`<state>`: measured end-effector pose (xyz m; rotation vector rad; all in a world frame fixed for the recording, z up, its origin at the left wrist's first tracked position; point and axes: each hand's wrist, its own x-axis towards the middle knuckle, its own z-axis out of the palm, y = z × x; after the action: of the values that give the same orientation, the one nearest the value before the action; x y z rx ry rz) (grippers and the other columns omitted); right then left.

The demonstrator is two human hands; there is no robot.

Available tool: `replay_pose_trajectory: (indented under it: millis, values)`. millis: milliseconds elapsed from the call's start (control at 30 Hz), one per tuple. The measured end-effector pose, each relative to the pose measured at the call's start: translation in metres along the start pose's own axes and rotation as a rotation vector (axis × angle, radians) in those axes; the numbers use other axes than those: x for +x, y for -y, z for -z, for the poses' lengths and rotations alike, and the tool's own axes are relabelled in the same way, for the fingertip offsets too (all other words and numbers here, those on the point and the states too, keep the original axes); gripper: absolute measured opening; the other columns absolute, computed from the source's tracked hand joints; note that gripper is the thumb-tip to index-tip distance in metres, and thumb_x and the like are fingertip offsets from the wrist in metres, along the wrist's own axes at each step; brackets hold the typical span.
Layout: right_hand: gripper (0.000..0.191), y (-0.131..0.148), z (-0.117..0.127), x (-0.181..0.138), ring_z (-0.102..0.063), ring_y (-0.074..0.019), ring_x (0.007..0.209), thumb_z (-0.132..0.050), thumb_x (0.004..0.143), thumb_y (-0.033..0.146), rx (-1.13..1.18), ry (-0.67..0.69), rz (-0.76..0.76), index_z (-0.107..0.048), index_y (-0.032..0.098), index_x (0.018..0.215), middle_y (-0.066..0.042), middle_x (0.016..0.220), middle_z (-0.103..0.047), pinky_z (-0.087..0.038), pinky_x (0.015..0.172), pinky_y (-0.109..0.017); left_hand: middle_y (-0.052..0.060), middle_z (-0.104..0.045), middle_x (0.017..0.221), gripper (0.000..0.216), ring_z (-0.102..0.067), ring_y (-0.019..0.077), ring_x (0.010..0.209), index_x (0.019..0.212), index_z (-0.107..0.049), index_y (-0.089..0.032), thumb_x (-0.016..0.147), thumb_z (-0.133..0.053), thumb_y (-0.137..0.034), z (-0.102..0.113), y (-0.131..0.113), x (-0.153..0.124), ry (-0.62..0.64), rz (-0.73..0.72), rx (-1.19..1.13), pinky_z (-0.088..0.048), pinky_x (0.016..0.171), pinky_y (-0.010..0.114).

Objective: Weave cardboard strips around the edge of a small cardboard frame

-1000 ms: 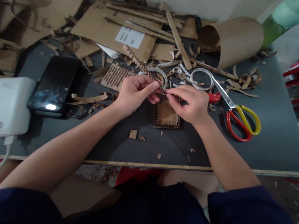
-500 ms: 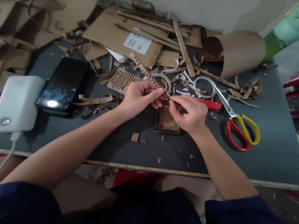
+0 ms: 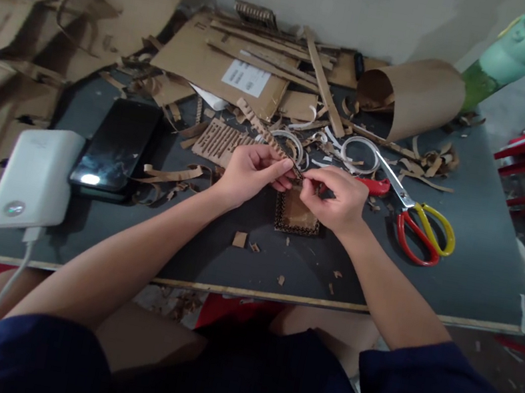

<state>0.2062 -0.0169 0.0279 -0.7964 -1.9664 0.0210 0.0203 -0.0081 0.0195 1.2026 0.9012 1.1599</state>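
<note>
Pinching grips of left hand (image 3: 250, 177) and right hand (image 3: 336, 199) meet on a corrugated cardboard strip (image 3: 264, 131) above the small frame (image 3: 296, 219), seemingly mid-fitting; seating it calls for careful alignment.

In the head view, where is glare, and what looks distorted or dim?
Head view: glare spot on the phone screen; table edge bows from wide-angle distortion; the cardboard strip pinched by left hand and right hand looks dim.
</note>
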Motion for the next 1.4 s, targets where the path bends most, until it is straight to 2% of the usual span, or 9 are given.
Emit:
replay_pose_trajectory:
  millis: [167,300,433,667,800,967,1133,1267,1400]
  values:
    - [0.012,0.0,-0.0008,0.0001,-0.063,-0.0098,0.052,-0.06,0.086,0.017,-0.049,-0.02,0.011,-0.071,0.021,0.081,0.001,0.069,-0.074,-0.053,0.054,-0.022,0.01,-0.077,0.076,0.058,-0.073,0.0141,0.058,0.08,-0.064,-0.012,0.065,-0.086,-0.063,0.0,0.0011,0.0001,0.016,0.005,-0.015,-0.061,0.054,0.019]
    - [0.012,0.0029,-0.0044,-0.0013,-0.066,-0.0124,0.054,-0.06,0.078,0.012,-0.178,-0.084,0.017,-0.07,0.02,0.078,0.0,0.067,-0.074,-0.051,0.053,-0.024,0.011,-0.078,0.078,0.055,-0.074,0.0154,0.061,0.083,-0.066,-0.01,0.068,-0.086,-0.059,0.001,0.0012,0.0,0.029,-0.009,-0.003,-0.062,0.056,0.019]
    - [0.012,0.0035,-0.0059,-0.0032,-0.069,-0.0145,0.058,-0.061,0.076,0.013,-0.277,-0.07,0.013,-0.069,0.021,0.078,0.001,0.066,-0.074,-0.052,0.054,-0.024,0.01,-0.077,0.075,0.055,-0.076,0.0172,0.064,0.082,-0.067,-0.011,0.07,-0.083,-0.061,0.0024,0.0012,-0.0001,0.021,0.004,0.056,-0.064,0.059,0.021]
    - [0.01,0.0023,-0.0033,-0.0047,-0.061,-0.0117,0.054,-0.059,0.076,0.014,-0.197,0.019,0.004,-0.066,0.02,0.073,0.003,0.061,-0.065,-0.046,0.052,-0.024,0.007,-0.076,0.072,0.053,-0.076,0.0173,0.067,0.083,-0.066,-0.012,0.069,-0.085,-0.061,0.0026,0.0052,0.0005,0.051,0.008,0.017,-0.064,0.061,0.021]
    - [0.013,0.002,-0.0033,-0.0046,-0.058,-0.0103,0.054,-0.057,0.081,0.015,-0.126,0.071,-0.039,-0.066,0.02,0.073,0.002,0.063,-0.065,-0.045,0.053,-0.023,0.007,-0.076,0.075,0.049,-0.076,0.0161,0.066,0.084,-0.067,-0.011,0.07,-0.085,-0.055,0.0036,0.0061,0.003,0.054,0.068,-0.004,-0.063,0.061,0.02]
    - [0.015,0.002,-0.0022,-0.003,-0.057,-0.0095,0.054,-0.057,0.083,0.016,-0.086,0.072,-0.032,-0.067,0.02,0.073,0.002,0.064,-0.066,-0.045,0.054,-0.022,0.005,-0.076,0.073,0.041,-0.076,0.0156,0.065,0.085,-0.068,-0.011,0.07,-0.085,-0.045,0.0038,0.0041,0.003,0.047,0.072,-0.025,-0.063,0.061,0.02]
    - [0.013,0.0021,-0.0009,0.0006,-0.055,-0.0086,0.051,-0.058,0.08,0.014,-0.024,0.072,-0.073,-0.064,0.02,0.07,0.003,0.06,-0.062,-0.045,0.053,-0.021,0.005,-0.075,0.072,0.04,-0.076,0.0162,0.066,0.088,-0.069,-0.011,0.073,-0.085,-0.044,0.0049,0.0014,0.0019,0.077,0.05,-0.041,-0.064,0.063,0.021]
    - [0.012,0.0031,-0.0028,0.0001,-0.055,-0.0091,0.051,-0.058,0.077,0.013,-0.093,0.04,-0.093,-0.065,0.021,0.071,0.004,0.06,-0.063,-0.045,0.052,-0.022,0.006,-0.075,0.077,0.038,-0.076,0.0154,0.07,0.087,-0.068,-0.012,0.077,-0.083,-0.045,0.0057,-0.0017,0.0031,0.086,0.09,-0.052,-0.064,0.066,0.022]
    - [0.012,0.004,-0.0054,-0.003,-0.058,-0.0109,0.054,-0.059,0.079,0.016,-0.174,0.038,-0.067,-0.065,0.021,0.071,0.003,0.06,-0.064,-0.045,0.053,-0.023,0.005,-0.076,0.079,0.041,-0.076,0.0151,0.072,0.092,-0.069,-0.012,0.073,-0.088,-0.042,0.0044,-0.0023,0.0037,0.093,0.165,-0.045,-0.064,0.068,0.021]
